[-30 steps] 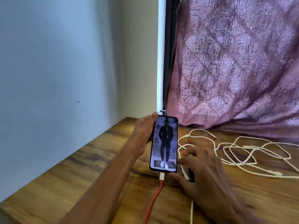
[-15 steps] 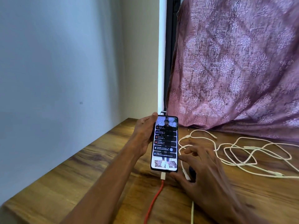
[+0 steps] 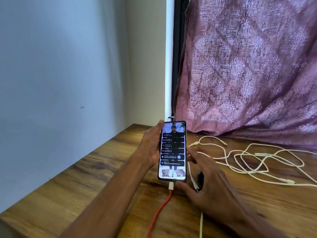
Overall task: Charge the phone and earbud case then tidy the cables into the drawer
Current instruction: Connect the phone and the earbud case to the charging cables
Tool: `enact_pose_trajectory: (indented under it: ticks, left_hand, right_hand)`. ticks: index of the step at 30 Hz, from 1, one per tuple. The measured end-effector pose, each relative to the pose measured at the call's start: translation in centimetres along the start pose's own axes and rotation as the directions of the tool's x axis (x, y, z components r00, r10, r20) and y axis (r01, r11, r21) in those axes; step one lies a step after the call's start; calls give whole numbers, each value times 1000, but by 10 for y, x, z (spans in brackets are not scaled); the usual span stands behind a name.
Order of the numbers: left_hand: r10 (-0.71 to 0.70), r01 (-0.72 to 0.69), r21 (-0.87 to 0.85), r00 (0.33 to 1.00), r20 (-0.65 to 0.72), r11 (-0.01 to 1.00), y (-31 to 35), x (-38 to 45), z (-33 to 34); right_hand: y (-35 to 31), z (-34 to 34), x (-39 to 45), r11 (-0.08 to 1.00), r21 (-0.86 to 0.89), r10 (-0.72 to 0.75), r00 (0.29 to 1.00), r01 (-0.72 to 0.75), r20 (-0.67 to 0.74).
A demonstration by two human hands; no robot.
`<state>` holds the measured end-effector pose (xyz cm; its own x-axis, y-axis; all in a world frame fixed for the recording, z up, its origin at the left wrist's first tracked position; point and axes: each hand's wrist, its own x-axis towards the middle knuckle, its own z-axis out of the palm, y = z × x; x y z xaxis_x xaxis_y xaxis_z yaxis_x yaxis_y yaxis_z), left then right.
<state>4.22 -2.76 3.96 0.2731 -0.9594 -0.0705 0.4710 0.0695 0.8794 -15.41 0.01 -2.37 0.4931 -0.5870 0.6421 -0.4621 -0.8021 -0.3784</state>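
Left hand point(image 3: 152, 145) wrapped round the left edge of the phone point(image 3: 172, 151), thumb up by the top corner, gripping it and propping it upright above the wooden table point(image 3: 85, 182), screen toward the camera. Right hand point(image 3: 205, 181) just right of the phone, fingers loosely curled, fingertips near its right edge, thumb near its lower right corner; contact with the phone not clear. White cable point(image 3: 194, 182) running through that hand, plug end showing at the palm; seems held there, grip partly hidden. Small dark object also in the palm, too obscured to identify. Phone screen lit, stack of dark notification bars over a photo wallpaper. Red cable point(image 3: 159, 213) with white plug seated in the phone's bottom port, trailing down toward the near table edge. Right of the phone, loose tangle of white cables point(image 3: 257, 160) lying on the table. Behind the phone, purple patterned cloth point(image 3: 248, 66); left of it, pale wall point(image 3: 60, 74).
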Motion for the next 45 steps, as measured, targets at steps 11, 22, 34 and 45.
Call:
enact_pose_trajectory:
  ticks: [11,22,34,45]
  left_hand:
    - [-9,12,41,997,-76,999,-4,10,-5]
    - [70,40,358,954,-290,933,-18,28,-30]
    - [388,-15,987,920,-49,159,-28,30,-40]
    - [452,-13,987,888,84,-159,-30,26,-38]
  right_hand:
    - [5,3,2,996,-52,71,997,-69,23]
    - [4,-2,1,989,-58,140,989,-138,42]
    - [33,-55,-16,941,0,326,905,-339,273]
    - [53,-63,-5,873,240,353,889,-425,291]
